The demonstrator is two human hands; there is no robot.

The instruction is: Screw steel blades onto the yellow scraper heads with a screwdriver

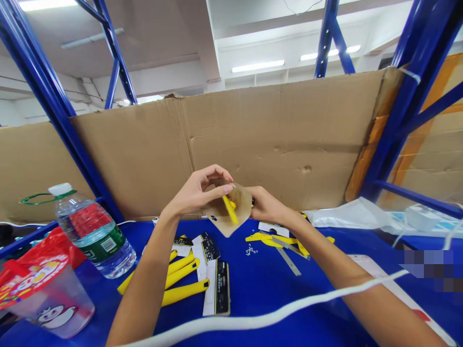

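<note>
My left hand (208, 189) is closed on the upper left edge of a brown card piece (227, 226), thumb in front. A yellow piece (230, 210) shows against the card, just below my left thumb. My right hand (265, 205) is closed at the card's right edge, its fingertips partly hidden behind it. Several yellow handles (184, 291) with black-and-white cards (217, 288) lie below my left hand. Yellow tools with metal blades (289, 260) rest below my right hand, with small white rings (250, 250) beside them.
A large water bottle (97, 231) and a plastic cup with a red lid (58, 308) stand at the left. A white cable (267, 318) crosses the front of the blue table (260, 294). Cardboard (275, 125) rises behind. A clear plastic bag (343, 212) lies at the right.
</note>
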